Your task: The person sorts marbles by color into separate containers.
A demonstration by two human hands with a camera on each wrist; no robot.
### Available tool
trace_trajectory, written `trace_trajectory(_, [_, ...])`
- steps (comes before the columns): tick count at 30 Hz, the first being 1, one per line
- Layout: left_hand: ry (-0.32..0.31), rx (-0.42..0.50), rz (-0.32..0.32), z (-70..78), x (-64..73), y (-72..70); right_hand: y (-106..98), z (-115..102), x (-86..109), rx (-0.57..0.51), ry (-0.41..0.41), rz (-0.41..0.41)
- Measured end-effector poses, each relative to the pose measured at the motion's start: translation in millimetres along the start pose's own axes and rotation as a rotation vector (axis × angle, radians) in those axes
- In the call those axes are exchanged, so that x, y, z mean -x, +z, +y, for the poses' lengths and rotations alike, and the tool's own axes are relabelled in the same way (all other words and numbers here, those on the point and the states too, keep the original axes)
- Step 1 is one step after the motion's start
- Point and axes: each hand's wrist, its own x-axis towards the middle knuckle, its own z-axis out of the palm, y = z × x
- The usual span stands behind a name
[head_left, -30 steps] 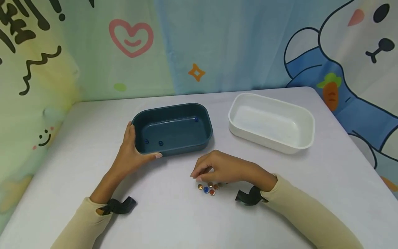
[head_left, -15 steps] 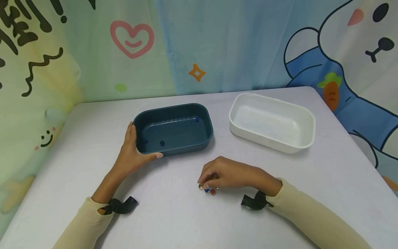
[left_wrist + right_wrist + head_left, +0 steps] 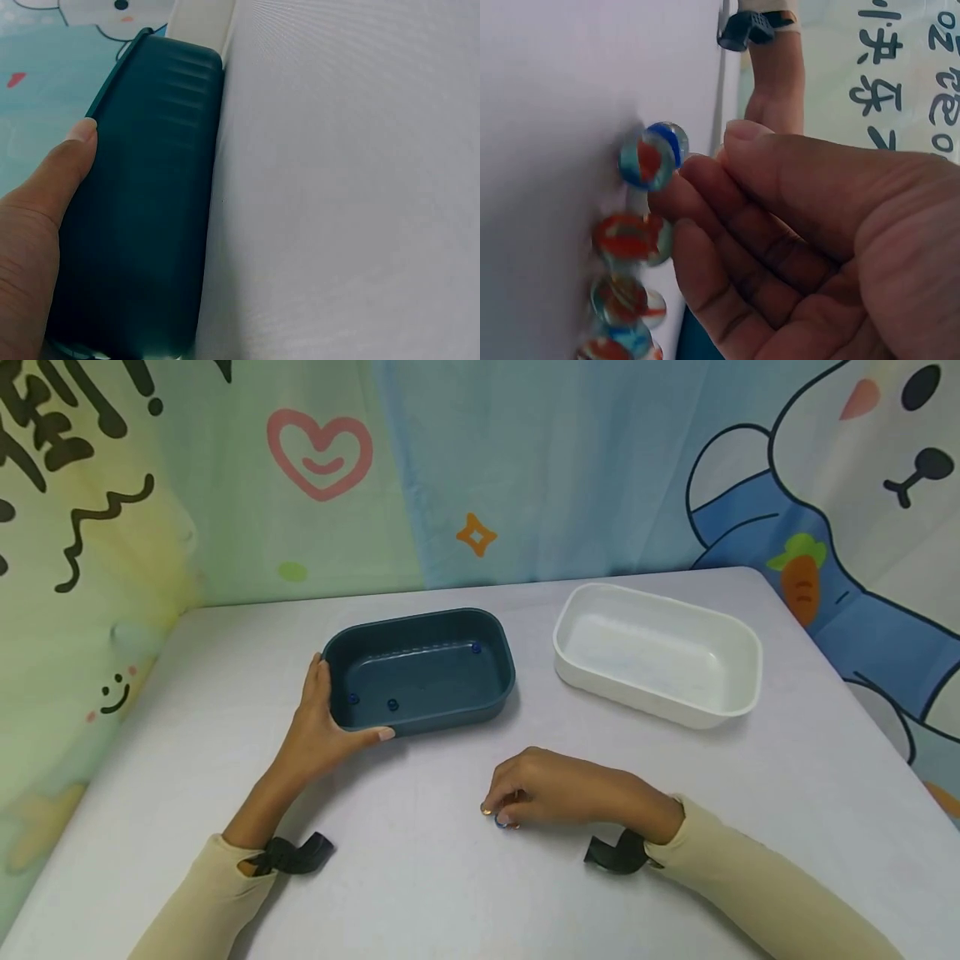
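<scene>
My left hand [image 3: 321, 727] holds the near left corner of a dark teal tray [image 3: 450, 720], fingers along its left end and thumb on the front side. In the left wrist view the thumb reaches the tray's rim. Three small dark blue marbles [image 3: 392, 704] lie inside the tray. My right hand [image 3: 551, 787] is low over the table, its bent fingertips right at a cluster of glass marbles, among them a gold one [image 3: 486, 811]. In the right wrist view a red-and-blue marble [image 3: 646, 160] and several others sit just beyond the fingertips; no marble shows between thumb and fingers.
A white tray [image 3: 652, 710] stands to the right of the teal one, with nothing visible in it. White cloth covers the table [image 3: 420, 877]. Behind it hangs a printed curtain [image 3: 555, 468]. Each wrist wears a black strap [image 3: 300, 854].
My right hand has shifted slightly right and toward me, coming down over the marbles and hiding most of them from the head view. The left hand stays on the teal tray.
</scene>
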Motion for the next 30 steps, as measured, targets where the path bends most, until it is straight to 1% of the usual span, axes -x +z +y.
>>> trace_trajectory(3, [0.001,0.000,-0.003,0.7,-0.5,-0.1,2.3,-1.3,-0.4,0.072,-0.013,-0.010])
trace_trajectory(11, [0.016,0.005,0.006,1.1,-0.6,-0.3,8.3,-5.5,-1.0,0.107,-0.047,-0.027])
trace_trajectory(20, [0.016,0.014,0.007,0.0,-0.8,0.6,10.2,-4.7,0.9,0.175,-0.052,-0.060])
trace_trajectory(26, [0.006,0.012,0.002,0.3,0.0,0.1,12.5,-3.4,0.8,0.251,-0.045,-0.052])
trace_trajectory(30, [0.003,0.008,0.001,0.6,0.6,-0.3,13.2,-3.2,-1.0,0.247,-0.056,-0.028])
